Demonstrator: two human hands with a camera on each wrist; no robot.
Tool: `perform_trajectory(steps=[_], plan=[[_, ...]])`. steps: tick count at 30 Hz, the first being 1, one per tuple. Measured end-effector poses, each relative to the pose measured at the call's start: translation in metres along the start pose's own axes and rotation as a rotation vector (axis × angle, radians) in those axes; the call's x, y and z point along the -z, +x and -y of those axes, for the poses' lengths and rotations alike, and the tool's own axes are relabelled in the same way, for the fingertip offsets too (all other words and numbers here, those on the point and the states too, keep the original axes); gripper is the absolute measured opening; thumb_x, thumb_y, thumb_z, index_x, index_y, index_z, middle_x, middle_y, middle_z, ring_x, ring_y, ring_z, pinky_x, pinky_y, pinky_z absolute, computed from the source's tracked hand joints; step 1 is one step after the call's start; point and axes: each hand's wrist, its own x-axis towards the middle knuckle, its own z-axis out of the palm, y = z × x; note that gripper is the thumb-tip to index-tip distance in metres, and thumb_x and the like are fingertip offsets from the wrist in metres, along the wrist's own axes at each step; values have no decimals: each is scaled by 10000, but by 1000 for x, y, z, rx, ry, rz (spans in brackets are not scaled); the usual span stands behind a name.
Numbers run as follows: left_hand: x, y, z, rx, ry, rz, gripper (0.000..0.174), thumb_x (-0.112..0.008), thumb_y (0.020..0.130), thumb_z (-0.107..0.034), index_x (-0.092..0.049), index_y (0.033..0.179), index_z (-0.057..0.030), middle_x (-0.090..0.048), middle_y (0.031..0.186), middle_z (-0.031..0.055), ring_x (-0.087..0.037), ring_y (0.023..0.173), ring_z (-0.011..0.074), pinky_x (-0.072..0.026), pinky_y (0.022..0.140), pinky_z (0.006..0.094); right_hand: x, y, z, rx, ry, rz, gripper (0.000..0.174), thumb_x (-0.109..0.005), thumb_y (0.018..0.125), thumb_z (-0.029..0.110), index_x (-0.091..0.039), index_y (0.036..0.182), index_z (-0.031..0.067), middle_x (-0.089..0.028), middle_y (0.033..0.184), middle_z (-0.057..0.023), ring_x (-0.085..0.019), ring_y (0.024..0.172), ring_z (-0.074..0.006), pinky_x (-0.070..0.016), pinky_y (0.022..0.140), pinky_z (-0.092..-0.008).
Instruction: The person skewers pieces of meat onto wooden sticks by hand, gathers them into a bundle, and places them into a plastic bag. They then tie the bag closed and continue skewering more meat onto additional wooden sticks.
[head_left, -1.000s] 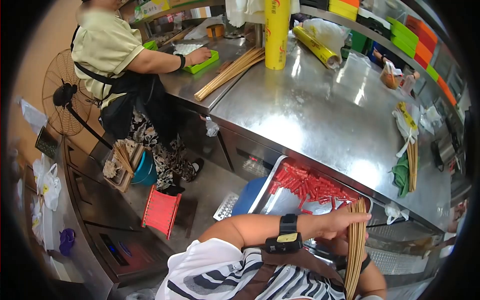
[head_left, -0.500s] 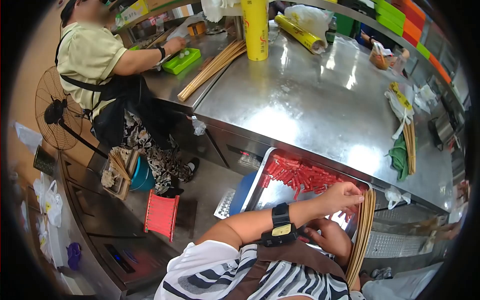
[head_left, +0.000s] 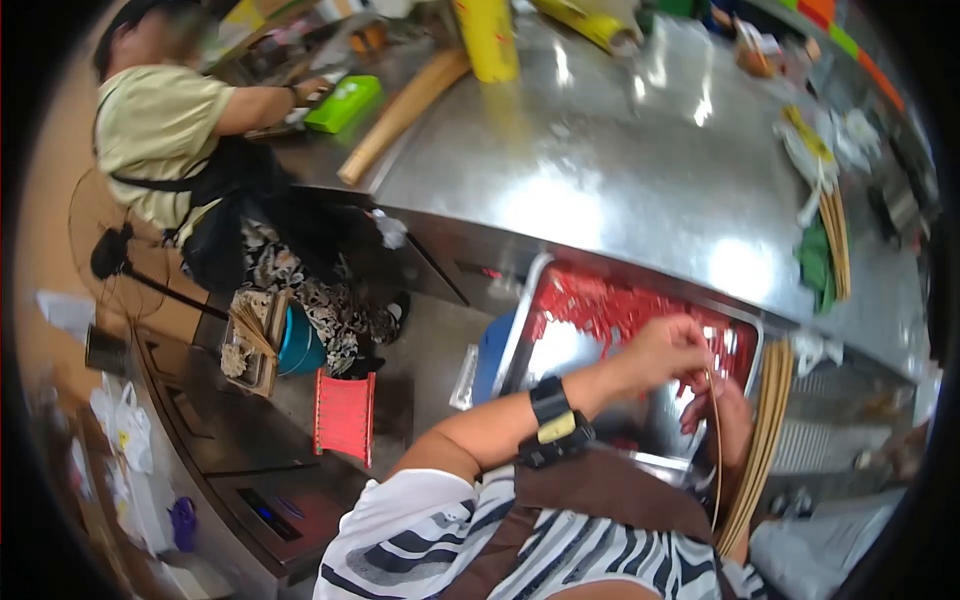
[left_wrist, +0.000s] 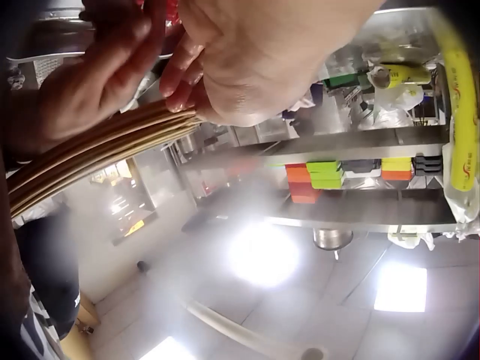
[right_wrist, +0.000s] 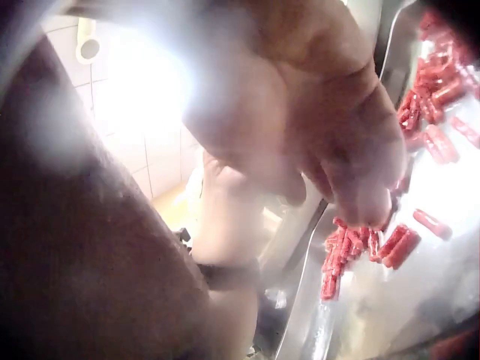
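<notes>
The left hand (head_left: 665, 352) pinches the upper end of one thin stick (head_left: 716, 450) above the tray. Just right of and below it, the right hand (head_left: 728, 420) has bent fingers; whether they grip a red piece is unclear. A bundle of sticks (head_left: 765, 430) slants beside the right forearm. In the left wrist view, stick ends (left_wrist: 105, 146) reach the left hand (left_wrist: 270, 56), with the right hand (left_wrist: 94, 94) alongside. The right wrist view has the right hand's (right_wrist: 330, 127) fingertips over or against red pieces (right_wrist: 341, 255).
The metal tray (head_left: 512, 345) holds many red pieces (head_left: 575, 300) beside a steel worktop (head_left: 470, 180). Another person (head_left: 165, 130) stands at the left by a green tray (head_left: 345, 103). Other sticks (head_left: 400, 115) lie on the worktop; a red stool (head_left: 343, 415) stands on the floor.
The left hand has moved from the bundle's top to a single stick, now apart from the bundle. The right hand has risen towards the left. The head view has shifted.
</notes>
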Motion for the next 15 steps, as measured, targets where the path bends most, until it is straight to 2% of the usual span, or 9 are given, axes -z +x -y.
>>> perform_trajectory(steps=[2, 3, 6, 9, 11, 12, 14, 15], plan=[[6, -6, 8, -9, 57, 1, 98, -596, 836, -89, -534, 883, -28, -619, 781, 83, -626, 658, 147, -509, 568, 252, 2, -17, 5, 40, 211, 146, 343, -373, 939, 293, -513, 927, -20, -545, 596, -114, -533, 501, -168, -405, 471, -248], [7, -11, 11, 6, 121, -10, 108, -596, 840, -104, -536, 887, -27, -623, 792, 88, -625, 664, 150, -511, 584, 252, 3, -25, 6, 12, 167, 148, 331, -373, 942, 281, -513, 930, -19, -536, 587, -102, -507, 482, -152, -389, 459, -245], [11, -19, 9, 77, 203, -49, 142, -592, 851, -146, -546, 907, -24, -630, 807, 88, -619, 687, 152, -511, 620, 261, 5, -37, 2, -26, 76, 138, 271, -381, 944, 232, -519, 937, 0, -495, 550, -47, -424, 442, -86, -332, 432, -212], [27, -22, 22, 48, 338, -45, 146, -607, 841, -137, -562, 921, -24, -634, 838, 67, -613, 721, 134, -503, 626, 269, 13, -49, 3, -65, 34, -15, 244, -400, 943, 222, -524, 922, 13, -448, 524, -2, -370, 432, -41, -275, 420, -180], [35, -25, 24, -100, 1136, -68, 144, -631, 795, -93, -587, 921, -40, -628, 859, 50, -614, 760, 171, -496, 622, 296, 16, -50, 5, -64, 45, -66, 224, -429, 936, 211, -525, 908, 12, -446, 551, 7, -358, 437, -32, -254, 417, -171], [33, -25, 26, -97, 1139, -57, 144, -631, 795, -93, -587, 921, -40, -628, 859, 50, -614, 760, 171, -496, 622, 296, 16, -50, 1, -62, 50, -76, 224, -429, 936, 211, -525, 908, 12, -446, 551, 7, -358, 437, -32, -254, 417, -171], [29, -26, 29, -463, 1685, 154, 192, -640, 725, -47, -614, 914, -57, -599, 884, 57, -588, 820, 236, -488, 648, 326, 12, -46, -10, 26, 60, -134, 185, -447, 929, 179, -523, 918, 11, -456, 602, 15, -356, 454, -32, -260, 418, -172], [24, -27, 33, -414, 1667, 163, 224, -625, 679, -24, -627, 899, -62, -569, 890, 66, -550, 841, 276, -475, 681, 351, 12, -45, -13, 20, 65, -140, 159, -459, 923, 155, -520, 927, 9, -453, 636, 23, -357, 470, -31, -269, 425, -176]])
